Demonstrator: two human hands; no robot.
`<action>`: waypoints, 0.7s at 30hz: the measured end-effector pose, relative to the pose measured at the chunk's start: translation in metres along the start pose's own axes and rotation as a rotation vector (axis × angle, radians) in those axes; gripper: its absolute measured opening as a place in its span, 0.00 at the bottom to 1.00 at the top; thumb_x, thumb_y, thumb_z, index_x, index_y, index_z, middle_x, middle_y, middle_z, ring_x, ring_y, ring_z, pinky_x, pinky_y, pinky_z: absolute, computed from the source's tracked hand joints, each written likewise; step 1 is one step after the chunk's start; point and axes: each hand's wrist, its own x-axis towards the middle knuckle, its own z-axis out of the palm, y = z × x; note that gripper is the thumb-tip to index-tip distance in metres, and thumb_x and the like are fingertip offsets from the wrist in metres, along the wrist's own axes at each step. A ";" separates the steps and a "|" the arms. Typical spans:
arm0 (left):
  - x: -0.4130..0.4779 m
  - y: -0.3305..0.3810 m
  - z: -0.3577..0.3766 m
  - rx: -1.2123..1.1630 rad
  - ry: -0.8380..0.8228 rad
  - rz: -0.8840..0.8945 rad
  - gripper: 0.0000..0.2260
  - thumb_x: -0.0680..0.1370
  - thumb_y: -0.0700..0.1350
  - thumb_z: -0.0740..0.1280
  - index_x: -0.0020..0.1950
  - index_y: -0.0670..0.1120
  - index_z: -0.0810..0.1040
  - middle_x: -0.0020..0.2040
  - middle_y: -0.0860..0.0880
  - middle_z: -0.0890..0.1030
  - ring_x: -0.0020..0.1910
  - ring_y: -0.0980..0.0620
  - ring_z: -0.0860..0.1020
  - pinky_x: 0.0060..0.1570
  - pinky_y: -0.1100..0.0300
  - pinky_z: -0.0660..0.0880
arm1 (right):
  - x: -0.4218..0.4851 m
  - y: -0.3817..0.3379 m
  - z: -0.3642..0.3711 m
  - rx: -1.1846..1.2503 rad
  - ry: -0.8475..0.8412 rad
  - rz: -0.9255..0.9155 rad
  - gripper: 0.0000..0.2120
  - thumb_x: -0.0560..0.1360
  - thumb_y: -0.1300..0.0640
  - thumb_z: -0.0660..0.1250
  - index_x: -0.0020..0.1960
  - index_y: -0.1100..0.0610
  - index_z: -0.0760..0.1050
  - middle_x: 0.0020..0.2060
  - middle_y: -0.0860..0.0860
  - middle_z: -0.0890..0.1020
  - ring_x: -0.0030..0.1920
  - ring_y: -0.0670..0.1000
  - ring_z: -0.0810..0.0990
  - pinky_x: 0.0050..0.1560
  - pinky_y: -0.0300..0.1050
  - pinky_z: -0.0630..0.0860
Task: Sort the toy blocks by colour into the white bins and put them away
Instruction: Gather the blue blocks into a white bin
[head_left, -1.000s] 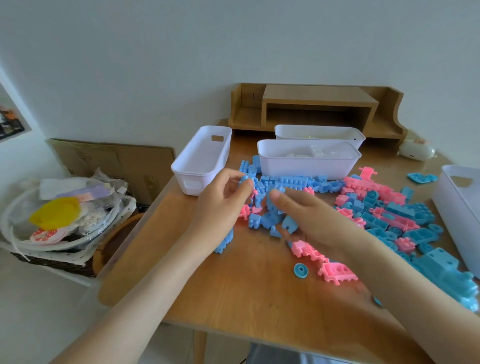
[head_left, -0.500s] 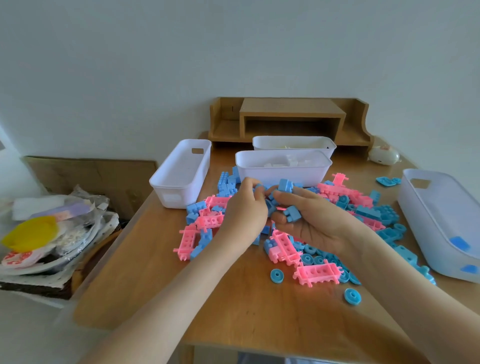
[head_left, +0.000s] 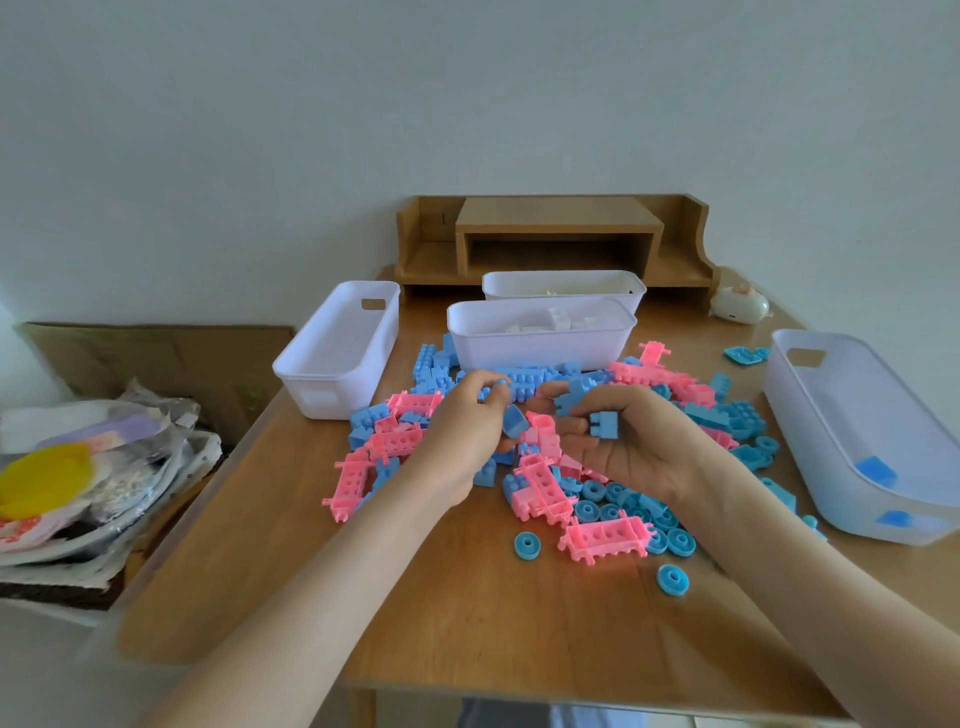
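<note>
Far left of frame, off the worktop: heap of plastic bags (head_left: 104, 467) with cardboard (head_left: 156, 358) behind.

Left-centre: empty white bin (head_left: 337, 353) lies lengthwise on the wooden worktop (head_left: 467, 623), just beside the block pile (head_left: 395, 441). The pile is mixed pink and blue and spreads across mid-frame.

Left hand (head_left: 467, 431) is over the pile's middle, fingers curled tight. It grips a blue wedge block (head_left: 515, 421) at its inner side, fingertips touching blue bricks behind.

Centre, upper: two white bins set crosswise. The near bin (head_left: 540, 343) holds white pieces. The far bin (head_left: 563, 283) touches it from behind and its contents are unclear. Wooden shelf (head_left: 556, 239) stands against the wall.

Right hand (head_left: 628, 447) is just right of the left, palm up and cupped, fingers half closed. A blue brick (head_left: 603, 423) sits held on its curled fingers, and a second blue piece (head_left: 571, 395) is pinched at the fingertips.

Below the hands: long pink block (head_left: 605, 538) and loose blue wheels (head_left: 527, 545).

Right edge: large white bin (head_left: 857, 415) with a few blue blocks (head_left: 877, 470) inside. Small white gadget (head_left: 740, 305) sits upper right.
</note>
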 end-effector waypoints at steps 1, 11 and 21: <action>0.000 0.000 0.001 -0.008 -0.003 -0.004 0.10 0.82 0.50 0.57 0.61 0.52 0.72 0.50 0.53 0.75 0.43 0.53 0.79 0.53 0.48 0.78 | 0.001 0.001 -0.001 0.071 0.005 0.005 0.15 0.68 0.70 0.59 0.53 0.65 0.73 0.46 0.62 0.81 0.28 0.47 0.71 0.26 0.36 0.73; 0.001 0.002 0.004 -0.108 -0.006 0.099 0.08 0.82 0.50 0.58 0.59 0.55 0.72 0.55 0.49 0.76 0.46 0.53 0.80 0.47 0.59 0.79 | 0.006 0.000 -0.008 0.115 0.109 0.140 0.16 0.76 0.53 0.58 0.55 0.65 0.72 0.44 0.62 0.79 0.29 0.51 0.74 0.26 0.37 0.72; -0.012 0.018 0.031 0.235 0.058 0.509 0.13 0.81 0.47 0.59 0.66 0.50 0.70 0.53 0.49 0.76 0.47 0.58 0.74 0.36 0.79 0.70 | 0.002 0.000 0.005 0.071 0.031 0.144 0.18 0.78 0.50 0.59 0.59 0.62 0.74 0.43 0.57 0.79 0.38 0.51 0.77 0.35 0.39 0.75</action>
